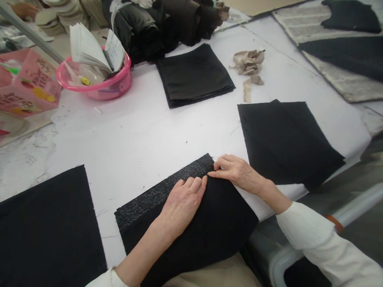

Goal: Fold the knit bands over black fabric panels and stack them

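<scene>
A black fabric panel [213, 220] lies in front of me, partly on the table and hanging over its near edge. Along its far side runs a speckled dark-grey strip [162, 190]. My left hand [183, 201] presses on the panel by the strip's lower edge, fingers curled and held together on the cloth. At the strip's right end, my right hand [237, 171] pinches the panel's edge between thumb and fingers. The two sets of fingertips almost meet. What lies beneath the left fingers is hidden.
Black fabric pieces lie to the left [40, 232] and right [283, 141]. Farther back are a black fabric stack [195, 75], a beige strip [248, 63], a pink basin [115, 85] with a notebook, a pink box [26, 87] and dark fabric rolls [157, 23]. A metal rail [362, 203] stands right.
</scene>
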A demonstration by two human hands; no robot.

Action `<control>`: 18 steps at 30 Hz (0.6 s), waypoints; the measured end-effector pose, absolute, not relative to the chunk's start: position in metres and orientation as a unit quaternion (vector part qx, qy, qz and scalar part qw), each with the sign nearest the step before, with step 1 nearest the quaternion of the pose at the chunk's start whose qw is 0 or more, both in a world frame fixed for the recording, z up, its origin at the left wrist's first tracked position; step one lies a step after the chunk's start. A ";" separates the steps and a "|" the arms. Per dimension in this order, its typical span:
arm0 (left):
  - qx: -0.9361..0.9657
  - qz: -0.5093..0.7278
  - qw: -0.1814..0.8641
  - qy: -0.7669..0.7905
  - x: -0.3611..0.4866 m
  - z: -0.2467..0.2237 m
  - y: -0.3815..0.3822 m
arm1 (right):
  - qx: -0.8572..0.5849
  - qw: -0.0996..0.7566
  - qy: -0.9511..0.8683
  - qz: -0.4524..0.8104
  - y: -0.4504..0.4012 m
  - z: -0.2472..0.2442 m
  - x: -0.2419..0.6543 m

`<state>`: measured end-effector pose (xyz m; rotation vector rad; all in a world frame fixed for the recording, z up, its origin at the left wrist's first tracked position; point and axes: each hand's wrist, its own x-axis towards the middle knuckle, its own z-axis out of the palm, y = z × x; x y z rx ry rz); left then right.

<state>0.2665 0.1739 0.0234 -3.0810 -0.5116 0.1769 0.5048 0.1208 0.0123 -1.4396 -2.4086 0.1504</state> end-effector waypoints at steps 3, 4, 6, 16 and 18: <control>-0.984 0.050 0.018 -0.170 0.274 0.023 0.173 | -0.513 0.171 -0.839 0.051 0.119 0.010 0.507; -0.984 0.048 0.018 -0.171 0.276 0.022 0.173 | -0.515 0.174 -0.838 0.050 0.119 0.009 0.507; -0.984 0.041 0.015 -0.173 0.279 0.021 0.172 | -0.516 0.176 -0.837 0.049 0.118 0.009 0.509; -0.985 0.023 0.009 -0.169 0.280 0.019 0.171 | -0.560 0.249 -0.782 0.115 0.115 0.014 0.522; -0.985 0.023 0.006 -0.173 0.280 0.019 0.171 | -0.572 0.267 -0.766 0.123 0.116 0.016 0.523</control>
